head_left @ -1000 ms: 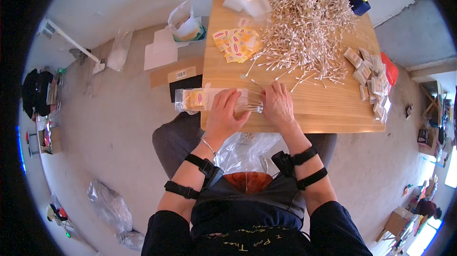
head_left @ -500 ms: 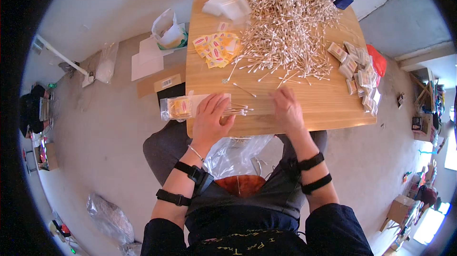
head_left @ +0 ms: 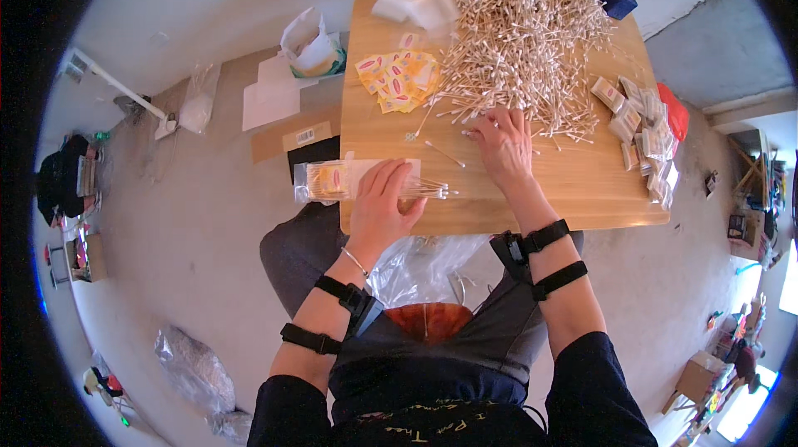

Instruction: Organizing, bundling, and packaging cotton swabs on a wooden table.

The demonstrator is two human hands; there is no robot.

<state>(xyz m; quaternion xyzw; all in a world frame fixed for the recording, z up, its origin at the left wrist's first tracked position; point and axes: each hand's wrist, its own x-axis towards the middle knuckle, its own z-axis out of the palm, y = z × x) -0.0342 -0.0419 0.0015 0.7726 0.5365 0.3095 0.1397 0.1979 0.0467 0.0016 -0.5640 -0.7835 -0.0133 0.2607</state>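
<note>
In the head view, the left hand [head_left: 384,202] lies palm down at the bench's [head_left: 573,198] near left edge, thumb apart from its half-curled fingers, on a clear plastic swab packet [head_left: 316,181] with a yellow label inside; whether it grips or only presses, I cannot tell. A bundle of cotton swabs [head_left: 432,189] sticks out right of it. The right hand [head_left: 497,127] touches the near edge of a heap of cotton swabs [head_left: 524,40], fingers bent; whether they pinch any is unclear. Between the hands lies a single cotton swab [head_left: 445,154]. Yellow printed cards [head_left: 397,80] sit left of the heap, filled swab packets [head_left: 636,119] right.
</note>
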